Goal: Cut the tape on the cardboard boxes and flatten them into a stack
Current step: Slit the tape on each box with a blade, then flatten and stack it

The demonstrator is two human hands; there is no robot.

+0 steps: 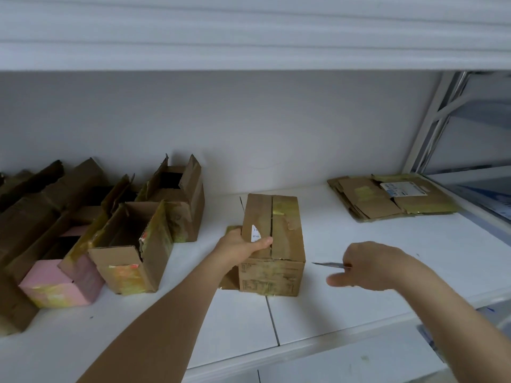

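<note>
Box (273, 244) stands mid-frame on white counter (359, 272), closed, top flaps meeting along a dark seam w/ yellowish tape remnants (279, 211) on the right flap and a small white label (255, 233) on the left flap. A loose flap pokes out at its lower left side.

L hand (243, 244) comes in from bottom centre and grips the box's near-left top edge: thumb lies across the top reaching the seam, other fingers wrap down the left side, mostly hidden behind the box.

R hand (370, 266) sits right of centre, just beside the box but not touching it. It holds a knife (330, 264), thin blade pointing left toward the box's right side, tip close to but apart from the cardboard. Fingers curled round the handle, thumb sticking out lower left; handle itself hidden in the fist.

Stack (392, 196) of flattened boxes lies at upper right of the counter, near the window frame (431, 125), well apart from the box; a white-blue shipping label (403, 188) shows on top.

Left side of frame: row of opened boxes (130, 241) w/ flaps up, tape scraps on edges; one pink box (55, 283) at lower left among them. Another open one (179, 200) stands behind, close to the wall. Far-left ones dark, details unclear.

Grey wall (249, 120) behind, white shelf underside across the top of frame.
</note>
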